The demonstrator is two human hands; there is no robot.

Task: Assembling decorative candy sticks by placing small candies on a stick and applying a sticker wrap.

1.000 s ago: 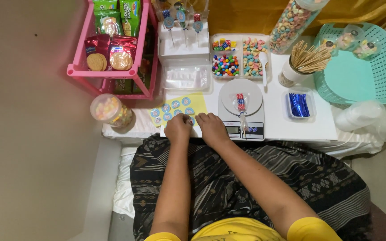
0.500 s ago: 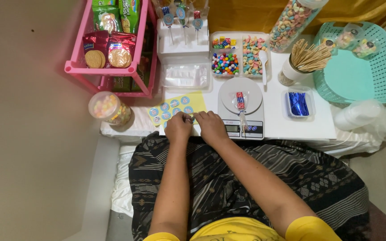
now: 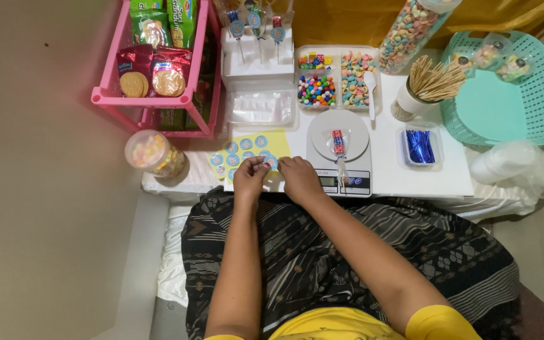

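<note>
Both hands meet at the near edge of the white table (image 3: 404,176). The left hand (image 3: 250,179) and the right hand (image 3: 298,178) pinch with their fingertips at the lower right corner of a yellow sticker sheet (image 3: 278,140), which lies flat on the table's front left part; whether a sticker is already gripped between the fingers I cannot tell. Round blue stickers (image 3: 245,144) cover the sheet, and its left end hangs past the table edge. Just right of the right hand sits a kitchen scale (image 3: 347,179) with a small wrapped candy bag (image 3: 338,143) on its plate. Left of the sheet, a clear jar of sweets (image 3: 152,153) stands off the table corner, below a pink rack (image 3: 105,94). Behind the sheet lies a tray of clear bags (image 3: 260,107). Bare tabletop shows to the right of the scale, near a small tray of blue twist ties (image 3: 420,146).
</note>
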